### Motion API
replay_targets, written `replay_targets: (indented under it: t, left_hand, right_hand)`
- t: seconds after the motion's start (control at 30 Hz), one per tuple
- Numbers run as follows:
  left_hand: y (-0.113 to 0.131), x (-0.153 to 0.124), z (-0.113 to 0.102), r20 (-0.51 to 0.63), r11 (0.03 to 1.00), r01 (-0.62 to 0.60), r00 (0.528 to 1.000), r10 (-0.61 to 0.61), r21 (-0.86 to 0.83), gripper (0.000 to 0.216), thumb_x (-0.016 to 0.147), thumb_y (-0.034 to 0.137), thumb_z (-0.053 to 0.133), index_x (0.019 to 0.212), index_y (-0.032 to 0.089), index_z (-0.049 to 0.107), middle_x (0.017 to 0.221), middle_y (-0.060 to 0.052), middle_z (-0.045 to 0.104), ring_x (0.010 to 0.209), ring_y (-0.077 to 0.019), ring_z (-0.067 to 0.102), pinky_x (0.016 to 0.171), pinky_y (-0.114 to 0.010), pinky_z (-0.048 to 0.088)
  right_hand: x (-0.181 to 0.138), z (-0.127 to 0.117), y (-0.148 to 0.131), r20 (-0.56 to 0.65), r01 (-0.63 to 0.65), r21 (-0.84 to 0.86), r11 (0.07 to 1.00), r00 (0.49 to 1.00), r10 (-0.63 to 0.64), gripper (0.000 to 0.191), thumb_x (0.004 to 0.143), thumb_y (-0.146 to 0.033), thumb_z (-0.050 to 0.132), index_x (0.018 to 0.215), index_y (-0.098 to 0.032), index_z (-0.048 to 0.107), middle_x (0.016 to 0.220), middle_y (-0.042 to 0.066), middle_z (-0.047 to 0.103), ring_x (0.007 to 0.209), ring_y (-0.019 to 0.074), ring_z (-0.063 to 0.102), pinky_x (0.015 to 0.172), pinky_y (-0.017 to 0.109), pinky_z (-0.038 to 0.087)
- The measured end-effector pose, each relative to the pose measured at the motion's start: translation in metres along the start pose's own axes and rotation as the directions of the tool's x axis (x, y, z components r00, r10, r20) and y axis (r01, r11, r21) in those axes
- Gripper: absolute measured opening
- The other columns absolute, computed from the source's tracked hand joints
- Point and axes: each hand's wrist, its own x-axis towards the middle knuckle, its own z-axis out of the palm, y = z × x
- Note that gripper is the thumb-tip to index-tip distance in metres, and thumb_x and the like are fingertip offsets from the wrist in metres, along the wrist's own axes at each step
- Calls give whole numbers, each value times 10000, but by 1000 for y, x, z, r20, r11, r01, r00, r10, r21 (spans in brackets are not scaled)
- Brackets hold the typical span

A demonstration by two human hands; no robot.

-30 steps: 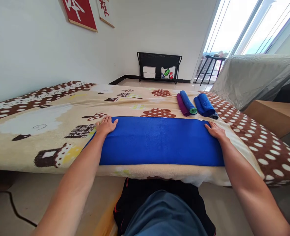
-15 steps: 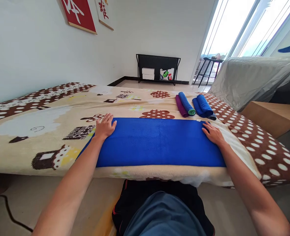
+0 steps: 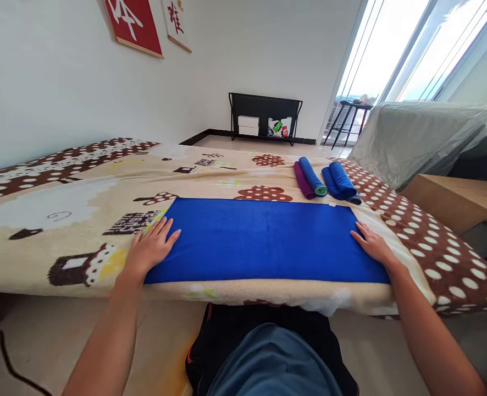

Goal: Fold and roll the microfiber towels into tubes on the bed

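A bright blue towel [image 3: 264, 239] lies spread flat on a patterned blanket [image 3: 82, 209] near its front edge. My left hand [image 3: 150, 250] rests flat on the towel's left end, fingers stretched out. My right hand [image 3: 372, 245] lies flat on the towel's right end, fingers apart. Neither hand holds anything. Beyond the towel's far right corner lie rolled towels: a purple one [image 3: 302, 180], a blue one with a green end [image 3: 313, 176] and a darker blue pair [image 3: 340, 182].
The blanket's brown dotted border [image 3: 433, 247] runs down the right side. A wooden box [image 3: 460, 201] and a plastic-covered sofa [image 3: 416, 135] stand to the right. A black rack [image 3: 265, 117] stands at the far wall. A cable [image 3: 4, 357] lies on the floor at left.
Both hands slid toward me along the towel's short ends, from its far corners down to near its front edge. The towel lies flatter at its left end.
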Motion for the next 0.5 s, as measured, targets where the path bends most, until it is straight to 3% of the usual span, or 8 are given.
replay_targets:
  t: [0.13, 0.27, 0.37, 0.5]
  left_hand:
    - [-21, -54, 6, -230, 1000, 0, 973, -6, -28, 592, 976, 534, 234, 1526, 337, 336, 1575, 15, 374, 1471, -196, 320, 1218, -461, 164]
    - [-29, -83, 17, -471, 984, -139, 879, 72, -108, 558, 965, 405, 296, 1515, 495, 260, 1542, 109, 410, 1437, -151, 381, 1217, -398, 196]
    - [-29, -94, 26, -587, 974, -168, 808, 47, -152, 620, 925, 348, 332, 1503, 546, 227, 1531, 136, 414, 1421, -175, 408, 1210, -431, 210]
    - [-29, -101, 38, -649, 968, -151, 760, -16, -201, 686, 871, 317, 371, 1506, 538, 232, 1538, 131, 401, 1427, -214, 396, 1205, -475, 210]
  right_hand:
    - [-49, 1, 19, -97, 67, 14, 998, 993, -65, 663, 988, -562, 261, 1503, -166, 395, 1554, 97, 396, 1453, 250, 342, 1207, 445, 273]
    - [-99, 6, 28, -261, 128, 16, 992, 958, -120, 586, 1001, -523, 279, 1466, -215, 460, 1495, 68, 488, 1400, 235, 431, 1171, 430, 329]
    - [-129, 14, 25, -418, 146, -5, 989, 898, -135, 520, 1015, -428, 270, 1450, -239, 483, 1469, 50, 521, 1372, 226, 467, 1149, 437, 343]
    - [-153, 26, 13, -598, 142, 11, 990, 794, -107, 508, 1008, -342, 274, 1433, -186, 503, 1453, 96, 532, 1353, 243, 489, 1142, 460, 340]
